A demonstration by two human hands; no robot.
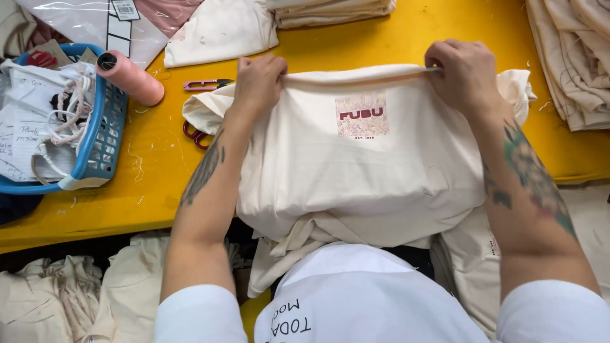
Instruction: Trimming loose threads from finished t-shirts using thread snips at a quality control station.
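The yellow counter (381,38) carried the work. A cream cloth bag (356,184) lay at its centre, printed patch facing up, its lower part hanging over the near counter edge toward the person. The left hand (257,82) gripped the bag's upper edge at 10 o'clock from the patch, fingers closed on the cloth. The right hand (464,73) gripped the same edge at 2 o'clock, fingers likewise closed on it, so the edge was stretched taut between them.

Judged status: this bag was in mid-handling, not yet laid aside. Folded bags (330,9) lay stacked at 12 o'clock; loose bags (572,57) lay at 2 o'clock. A blue basket (105,136) sat at 9 o'clock, a pink thread cone (130,78) beside it, and small thread snips (206,84) nearby.
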